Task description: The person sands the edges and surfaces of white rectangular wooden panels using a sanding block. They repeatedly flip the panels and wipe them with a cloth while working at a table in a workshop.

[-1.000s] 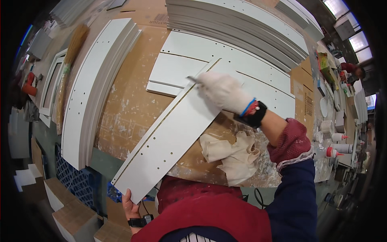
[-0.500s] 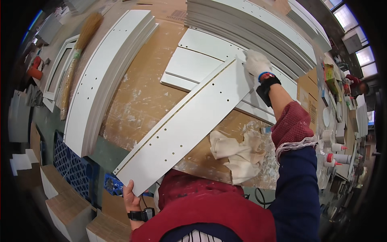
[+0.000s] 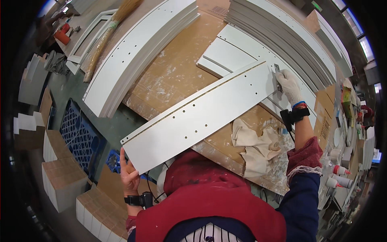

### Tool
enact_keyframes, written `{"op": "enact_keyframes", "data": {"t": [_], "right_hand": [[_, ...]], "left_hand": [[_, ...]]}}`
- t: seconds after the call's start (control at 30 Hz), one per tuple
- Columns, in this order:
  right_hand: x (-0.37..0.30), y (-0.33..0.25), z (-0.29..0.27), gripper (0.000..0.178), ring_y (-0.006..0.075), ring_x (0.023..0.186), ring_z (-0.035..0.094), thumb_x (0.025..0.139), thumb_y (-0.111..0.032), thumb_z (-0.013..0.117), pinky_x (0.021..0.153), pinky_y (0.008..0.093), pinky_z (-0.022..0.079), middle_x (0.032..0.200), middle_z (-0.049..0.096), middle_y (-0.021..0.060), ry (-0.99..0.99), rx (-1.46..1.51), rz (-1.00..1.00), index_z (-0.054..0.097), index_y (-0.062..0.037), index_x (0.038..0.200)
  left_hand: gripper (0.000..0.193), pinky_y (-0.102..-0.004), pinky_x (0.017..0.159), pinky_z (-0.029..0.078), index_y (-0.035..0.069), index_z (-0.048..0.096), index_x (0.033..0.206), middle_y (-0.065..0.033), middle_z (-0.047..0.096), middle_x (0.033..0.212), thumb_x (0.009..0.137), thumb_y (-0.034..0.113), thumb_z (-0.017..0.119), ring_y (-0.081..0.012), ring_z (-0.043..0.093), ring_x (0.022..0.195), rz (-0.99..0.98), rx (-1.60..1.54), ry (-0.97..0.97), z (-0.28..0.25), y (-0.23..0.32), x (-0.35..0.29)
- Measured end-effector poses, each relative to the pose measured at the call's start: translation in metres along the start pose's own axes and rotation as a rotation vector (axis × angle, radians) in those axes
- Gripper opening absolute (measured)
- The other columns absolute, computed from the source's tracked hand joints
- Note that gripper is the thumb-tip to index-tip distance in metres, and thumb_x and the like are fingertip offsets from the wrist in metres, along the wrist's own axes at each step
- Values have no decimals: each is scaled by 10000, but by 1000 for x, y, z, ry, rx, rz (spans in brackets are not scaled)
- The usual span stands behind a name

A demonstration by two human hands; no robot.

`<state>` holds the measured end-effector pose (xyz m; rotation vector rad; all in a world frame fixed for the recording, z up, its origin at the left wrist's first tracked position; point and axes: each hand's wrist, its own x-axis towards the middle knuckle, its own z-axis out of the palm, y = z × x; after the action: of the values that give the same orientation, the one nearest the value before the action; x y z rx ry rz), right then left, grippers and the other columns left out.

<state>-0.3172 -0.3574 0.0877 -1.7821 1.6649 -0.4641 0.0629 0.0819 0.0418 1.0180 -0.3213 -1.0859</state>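
A long white board with drilled holes and a groove along one edge lies slantwise before me. My left hand is at its near left end, index finger stretched along the end edge and thumb at the lower corner; the other fingers are partly hidden. My right hand, in a white glove, is closed around a small flat metal tool like a scraper, just past the board's far right end. Beneath that end lie more white grooved boards. A crumpled cream cloth rests nearer me.
Stacks of white boards stand at the left and far right of the cardboard-covered table. A straw broom leans at far left. Below are a blue plastic pallet and stacked panels. Glue bottles stand right.
My right hand has moved off the board's far corner to beyond its end, and the metal tool now shows. My left thumb has slid off the board's top face. The whole view has shifted.
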Motion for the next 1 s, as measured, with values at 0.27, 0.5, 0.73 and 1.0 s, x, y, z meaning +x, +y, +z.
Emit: {"op": "enact_keyframes", "data": {"t": [0.27, 0.5, 0.73, 1.0], "right_hand": [[-4, 6, 2, 249, 109, 571, 455, 860, -256, 520, 532, 273, 370, 649, 507, 23, 17, 143, -67, 576, -14, 853], [-5, 11, -2, 247, 110, 579, 457, 847, -238, 518, 539, 274, 371, 685, 530, 30, -3, 234, -52, 583, -1, 869], [-6, 20, -25, 213, 146, 615, 571, 894, -200, 557, 535, 260, 472, 733, 578, 80, 166, 962, -36, 550, 9, 933], [-41, 9, -25, 180, 147, 619, 562, 924, -196, 496, 568, 293, 479, 726, 595, 71, 44, 548, -159, 554, -26, 937]], "left_hand": [[834, -326, 1002, 363, 96, 309, 1406, -137, 429, 1361, 667, -28, 676, -236, 448, 1233, 156, 926, -57, -3, 36, -14], [468, -408, 903, 398, 115, 639, 1065, -50, 527, 883, 620, 13, 740, -266, 509, 983, 991, 1798, 188, 30, 68, 9], [291, -467, 894, 438, 8, 547, 1044, -153, 611, 1039, 836, 196, 628, -295, 613, 943, 991, 1347, -271, 31, 93, 20], [447, -307, 859, 454, -68, 466, 1188, -132, 580, 1106, 930, 297, 491, -196, 578, 986, 89, 153, -4, 2, -4, 34]]}}
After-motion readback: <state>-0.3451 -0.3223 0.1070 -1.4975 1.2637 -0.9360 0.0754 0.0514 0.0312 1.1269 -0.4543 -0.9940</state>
